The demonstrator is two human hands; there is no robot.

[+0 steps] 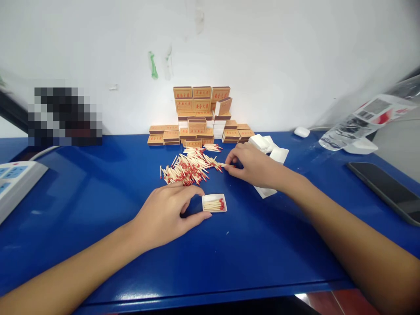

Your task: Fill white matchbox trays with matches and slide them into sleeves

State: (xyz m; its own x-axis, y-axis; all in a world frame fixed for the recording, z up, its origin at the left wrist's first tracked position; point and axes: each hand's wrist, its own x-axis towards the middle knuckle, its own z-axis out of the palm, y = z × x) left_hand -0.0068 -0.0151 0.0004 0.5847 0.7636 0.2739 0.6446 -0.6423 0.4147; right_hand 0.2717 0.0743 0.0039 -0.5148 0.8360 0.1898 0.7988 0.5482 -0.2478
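By the left hand (169,214), a shallow, rectangular white tray (210,197), partly filled with red-tipped matches (214,204), is held between thumb and finger on the glossy blue bench (249,245). By the right hand (251,164), a slender wooden matchstick (224,165) is pinched beside the loose heap (188,169).

Left hand (166,214) curved in a wide C — right hand (254,164), farther forward, bent in a fine pinch.

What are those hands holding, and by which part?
The left hand holds the small white tray by its left end. The right hand seems to pinch at least one matchstick; which end is too small to tell.
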